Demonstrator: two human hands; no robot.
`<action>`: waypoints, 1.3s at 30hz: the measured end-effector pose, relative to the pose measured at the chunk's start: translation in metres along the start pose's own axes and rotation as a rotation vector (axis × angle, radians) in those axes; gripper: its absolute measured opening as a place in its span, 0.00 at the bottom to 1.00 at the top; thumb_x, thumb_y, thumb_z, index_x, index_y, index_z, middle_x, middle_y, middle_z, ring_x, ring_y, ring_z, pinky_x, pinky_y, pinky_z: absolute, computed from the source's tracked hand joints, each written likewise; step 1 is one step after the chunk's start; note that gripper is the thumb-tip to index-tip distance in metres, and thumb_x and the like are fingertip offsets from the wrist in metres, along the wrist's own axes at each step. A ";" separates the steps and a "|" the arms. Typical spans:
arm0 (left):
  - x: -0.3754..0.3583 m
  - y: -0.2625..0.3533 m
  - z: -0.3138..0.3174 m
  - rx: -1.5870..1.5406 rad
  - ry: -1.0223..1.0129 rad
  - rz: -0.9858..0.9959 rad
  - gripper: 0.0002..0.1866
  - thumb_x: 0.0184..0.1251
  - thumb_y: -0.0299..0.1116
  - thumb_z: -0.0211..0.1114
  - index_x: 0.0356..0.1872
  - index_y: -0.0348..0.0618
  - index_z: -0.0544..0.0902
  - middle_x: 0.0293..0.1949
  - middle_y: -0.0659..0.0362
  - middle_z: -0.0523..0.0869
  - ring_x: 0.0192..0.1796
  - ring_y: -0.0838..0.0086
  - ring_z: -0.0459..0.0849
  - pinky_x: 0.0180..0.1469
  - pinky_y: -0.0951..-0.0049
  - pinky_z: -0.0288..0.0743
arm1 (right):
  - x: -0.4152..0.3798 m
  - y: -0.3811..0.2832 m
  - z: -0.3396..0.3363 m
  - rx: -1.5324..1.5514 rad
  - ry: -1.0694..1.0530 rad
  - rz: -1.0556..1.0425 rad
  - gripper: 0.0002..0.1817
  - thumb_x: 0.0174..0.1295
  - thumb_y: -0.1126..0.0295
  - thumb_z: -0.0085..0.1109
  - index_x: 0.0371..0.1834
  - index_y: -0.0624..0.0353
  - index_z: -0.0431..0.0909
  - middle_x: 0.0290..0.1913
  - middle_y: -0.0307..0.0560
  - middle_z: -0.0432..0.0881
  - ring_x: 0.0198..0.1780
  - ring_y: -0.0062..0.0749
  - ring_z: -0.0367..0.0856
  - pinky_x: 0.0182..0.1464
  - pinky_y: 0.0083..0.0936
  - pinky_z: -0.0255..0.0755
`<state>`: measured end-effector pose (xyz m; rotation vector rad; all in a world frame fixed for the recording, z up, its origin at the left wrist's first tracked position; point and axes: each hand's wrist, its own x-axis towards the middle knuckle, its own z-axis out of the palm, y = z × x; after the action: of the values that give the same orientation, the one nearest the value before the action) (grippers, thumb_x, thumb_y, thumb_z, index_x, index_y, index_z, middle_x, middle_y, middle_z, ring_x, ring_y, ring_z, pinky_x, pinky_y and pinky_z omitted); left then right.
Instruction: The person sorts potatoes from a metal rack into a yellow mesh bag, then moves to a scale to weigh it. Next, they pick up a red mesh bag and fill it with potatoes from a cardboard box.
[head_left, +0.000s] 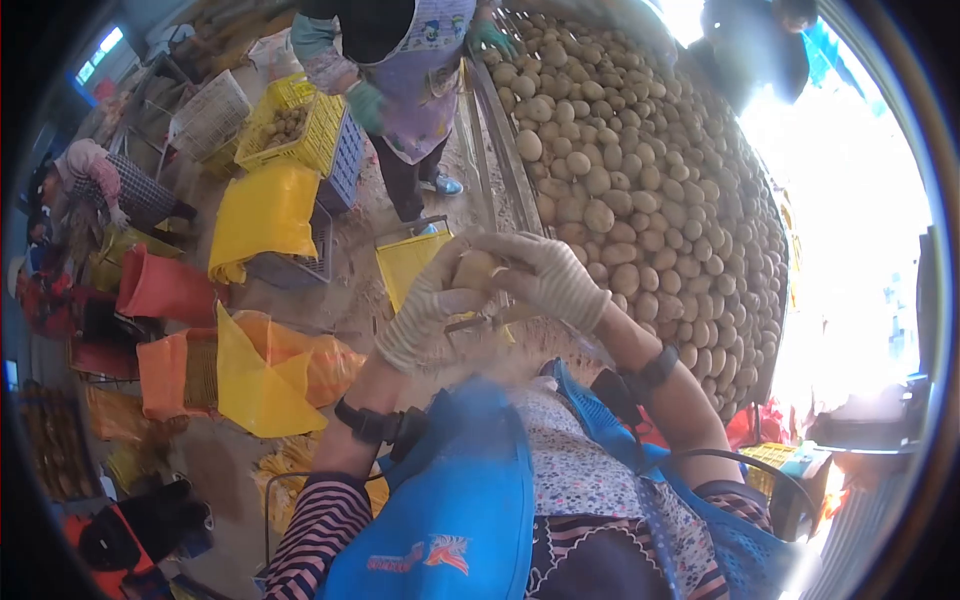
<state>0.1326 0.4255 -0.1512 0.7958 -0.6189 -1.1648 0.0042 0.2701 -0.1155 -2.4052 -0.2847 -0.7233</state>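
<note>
A round tan potato (476, 270) is held up in front of my chest, between both hands. My left hand (430, 305), in a striped, dirty white glove, has its fingers wrapped round the potato's left side. My right hand (552, 280), gloved the same way, has its fingers bent over the potato's right side and top. Just beyond and to the right lies a large heap of potatoes (640, 190) behind a long wooden edge (505, 150).
A co-worker in a patterned apron (425, 90) stands ahead, beside yellow crates (290, 125). Yellow sacking (265, 215), a red container (165, 285) and an orange sack (175, 375) are at the left. Another person (110, 185) bends over at the far left.
</note>
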 end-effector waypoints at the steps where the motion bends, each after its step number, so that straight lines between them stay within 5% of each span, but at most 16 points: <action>1: -0.001 0.001 0.000 0.117 -0.030 0.026 0.34 0.54 0.30 0.68 0.65 0.45 0.66 0.56 0.54 0.76 0.52 0.72 0.79 0.52 0.74 0.77 | 0.001 -0.002 0.005 0.211 0.038 0.304 0.14 0.52 0.75 0.60 0.44 0.57 0.78 0.33 0.42 0.80 0.36 0.32 0.81 0.42 0.24 0.76; 2: -0.003 0.000 -0.001 0.117 -0.039 0.010 0.34 0.54 0.30 0.68 0.65 0.45 0.66 0.56 0.54 0.76 0.52 0.72 0.79 0.52 0.74 0.77 | 0.002 -0.002 0.009 0.426 0.081 0.603 0.13 0.53 0.74 0.60 0.43 0.58 0.77 0.34 0.43 0.80 0.37 0.31 0.81 0.44 0.23 0.77; 3: -0.005 -0.001 -0.004 0.101 -0.042 0.016 0.33 0.54 0.30 0.67 0.64 0.44 0.67 0.57 0.53 0.75 0.53 0.69 0.79 0.53 0.72 0.77 | 0.000 0.003 0.013 0.428 0.096 0.615 0.13 0.53 0.74 0.60 0.43 0.58 0.77 0.34 0.43 0.80 0.37 0.31 0.81 0.44 0.23 0.77; 6: -0.009 -0.015 -0.016 -0.201 -0.052 -0.003 0.31 0.57 0.32 0.65 0.63 0.44 0.68 0.59 0.51 0.74 0.57 0.64 0.77 0.56 0.66 0.76 | 0.003 0.000 0.017 0.270 0.190 0.363 0.08 0.61 0.69 0.56 0.41 0.58 0.77 0.35 0.45 0.80 0.37 0.32 0.81 0.45 0.24 0.78; 8: -0.011 -0.027 -0.021 -0.491 -0.052 -0.013 0.29 0.58 0.34 0.64 0.63 0.44 0.68 0.60 0.50 0.74 0.60 0.61 0.76 0.58 0.61 0.75 | 0.013 -0.016 0.010 1.402 0.759 1.234 0.06 0.65 0.67 0.53 0.37 0.57 0.76 0.34 0.45 0.80 0.37 0.35 0.81 0.43 0.25 0.78; 11: -0.011 -0.051 -0.010 -0.843 0.208 -0.097 0.23 0.63 0.46 0.57 0.57 0.48 0.72 0.56 0.55 0.77 0.57 0.62 0.77 0.61 0.54 0.68 | 0.021 -0.029 0.019 1.396 0.869 1.324 0.09 0.67 0.64 0.53 0.39 0.58 0.77 0.34 0.45 0.80 0.38 0.36 0.81 0.41 0.27 0.78; 17: -0.011 -0.072 0.003 -0.935 0.338 -0.146 0.25 0.66 0.51 0.53 0.56 0.46 0.73 0.61 0.51 0.73 0.68 0.56 0.65 0.69 0.40 0.50 | -0.013 0.016 0.081 1.316 0.893 1.308 0.13 0.66 0.64 0.55 0.46 0.62 0.78 0.38 0.46 0.82 0.39 0.32 0.80 0.41 0.25 0.77; 20: -0.014 -0.077 0.003 -0.937 0.467 -0.204 0.25 0.65 0.53 0.52 0.55 0.46 0.73 0.61 0.52 0.73 0.67 0.58 0.65 0.68 0.43 0.53 | -0.021 0.018 0.087 1.220 0.869 1.285 0.11 0.66 0.67 0.55 0.45 0.62 0.80 0.38 0.45 0.83 0.38 0.30 0.80 0.40 0.25 0.77; 22: -0.014 -0.090 -0.006 -1.045 0.273 -0.151 0.25 0.65 0.54 0.52 0.56 0.49 0.72 0.60 0.53 0.73 0.64 0.58 0.69 0.66 0.47 0.59 | -0.023 0.016 0.088 1.042 0.819 1.190 0.10 0.65 0.69 0.55 0.44 0.61 0.81 0.37 0.45 0.83 0.37 0.30 0.80 0.40 0.26 0.76; 27: -0.017 -0.103 -0.020 -0.998 0.328 -0.182 0.20 0.63 0.52 0.54 0.47 0.51 0.77 0.55 0.56 0.77 0.62 0.59 0.71 0.64 0.50 0.63 | -0.035 0.021 0.092 0.903 0.617 1.142 0.08 0.62 0.75 0.54 0.41 0.62 0.82 0.35 0.43 0.83 0.34 0.27 0.79 0.40 0.25 0.75; 30: -0.007 -0.137 -0.070 -0.881 0.230 -0.108 0.16 0.60 0.50 0.57 0.40 0.53 0.79 0.46 0.60 0.82 0.54 0.61 0.78 0.61 0.54 0.68 | -0.062 0.026 0.103 1.019 0.758 1.030 0.07 0.62 0.76 0.53 0.39 0.63 0.81 0.33 0.43 0.82 0.36 0.26 0.79 0.41 0.23 0.74; 32: 0.003 -0.121 -0.080 -0.904 0.594 -0.202 0.15 0.59 0.48 0.59 0.41 0.52 0.79 0.40 0.62 0.83 0.48 0.61 0.81 0.56 0.55 0.72 | -0.096 0.024 0.094 0.998 0.809 0.980 0.07 0.62 0.76 0.52 0.38 0.62 0.81 0.33 0.44 0.82 0.38 0.26 0.79 0.42 0.23 0.74; 34: 0.017 -0.131 -0.137 -0.947 0.692 -0.242 0.15 0.61 0.46 0.59 0.45 0.52 0.78 0.45 0.61 0.82 0.48 0.60 0.80 0.50 0.56 0.76 | -0.132 0.011 0.070 0.711 0.139 1.086 0.14 0.59 0.70 0.57 0.49 0.57 0.78 0.42 0.51 0.82 0.45 0.34 0.81 0.48 0.27 0.74; 35: 0.025 -0.127 -0.143 -0.942 0.686 -0.255 0.15 0.61 0.46 0.59 0.45 0.52 0.78 0.45 0.61 0.82 0.48 0.60 0.80 0.50 0.56 0.76 | -0.143 -0.001 0.050 0.709 0.153 1.091 0.14 0.59 0.70 0.57 0.49 0.57 0.78 0.42 0.51 0.82 0.45 0.34 0.81 0.48 0.27 0.74; 37: 0.046 -0.120 -0.141 -0.697 1.200 -0.309 0.18 0.62 0.44 0.60 0.50 0.49 0.76 0.51 0.59 0.79 0.48 0.62 0.79 0.44 0.61 0.78 | -0.163 -0.028 -0.001 -0.011 -0.541 1.016 0.32 0.57 0.67 0.59 0.67 0.50 0.63 0.52 0.51 0.78 0.50 0.41 0.80 0.48 0.34 0.76; 39: 0.069 -0.119 -0.121 -0.558 1.203 -0.344 0.18 0.62 0.45 0.61 0.49 0.48 0.77 0.51 0.59 0.79 0.51 0.64 0.78 0.46 0.60 0.78 | -0.211 -0.029 -0.018 -0.177 -0.518 0.997 0.36 0.56 0.62 0.60 0.69 0.45 0.58 0.55 0.58 0.75 0.51 0.47 0.79 0.51 0.39 0.73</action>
<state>0.1807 0.3645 -0.3168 0.9514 0.8291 -0.8712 -0.1884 0.2758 -0.2077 -2.4316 0.7680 0.3388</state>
